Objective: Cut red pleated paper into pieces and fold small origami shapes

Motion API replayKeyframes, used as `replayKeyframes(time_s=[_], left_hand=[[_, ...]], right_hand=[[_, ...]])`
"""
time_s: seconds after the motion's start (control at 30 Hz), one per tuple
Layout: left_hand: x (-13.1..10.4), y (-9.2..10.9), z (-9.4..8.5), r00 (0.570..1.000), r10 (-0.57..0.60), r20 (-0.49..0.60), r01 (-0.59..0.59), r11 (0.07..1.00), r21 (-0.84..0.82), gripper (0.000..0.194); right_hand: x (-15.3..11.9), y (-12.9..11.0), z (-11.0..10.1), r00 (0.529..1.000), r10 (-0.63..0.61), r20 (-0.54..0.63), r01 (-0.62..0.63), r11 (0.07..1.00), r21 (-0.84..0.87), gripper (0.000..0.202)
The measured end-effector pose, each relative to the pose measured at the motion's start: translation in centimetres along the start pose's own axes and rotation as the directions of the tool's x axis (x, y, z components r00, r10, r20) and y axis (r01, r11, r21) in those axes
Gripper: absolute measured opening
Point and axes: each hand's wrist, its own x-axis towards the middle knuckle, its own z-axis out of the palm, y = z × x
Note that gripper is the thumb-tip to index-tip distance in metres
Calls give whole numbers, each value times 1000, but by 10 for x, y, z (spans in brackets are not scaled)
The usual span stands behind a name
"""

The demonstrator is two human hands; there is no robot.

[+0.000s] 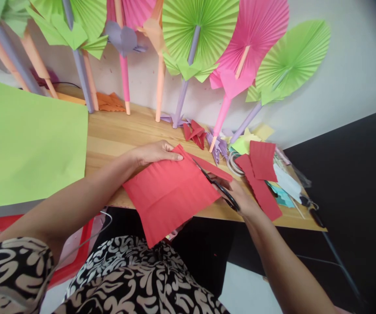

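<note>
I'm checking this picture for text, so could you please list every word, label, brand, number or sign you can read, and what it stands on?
There are none that can be read.
The red paper and the green sheet show no lettering.
Any marking on the scissors or the white piece at right is too small to read.

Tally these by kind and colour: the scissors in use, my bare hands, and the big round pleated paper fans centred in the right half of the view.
Black-handled scissors: 1
Bare hands, left hand and right hand: 2
Lime-green round pleated paper fans: 2
Bright pink round pleated paper fan: 1
Total: 6
</note>
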Motion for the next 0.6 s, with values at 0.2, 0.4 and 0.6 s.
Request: replayKeyframes(time_s=[0.2, 0.4, 0.6], left_hand=[[2, -2, -1, 999, 28, 18, -29, 999, 41, 28], [1, -1, -1, 997, 58, 50, -57, 998, -9, 28], [7, -4, 1, 981, 173, 91, -167, 984, -70, 31]], right_hand=[[6, 5, -1, 1000, -3, 24, 3, 1000, -14, 49], [6, -1, -3, 999, -49, 24, 50, 997, -62, 48], [5, -11, 3, 994, -99, -40, 94, 988, -127, 44]])
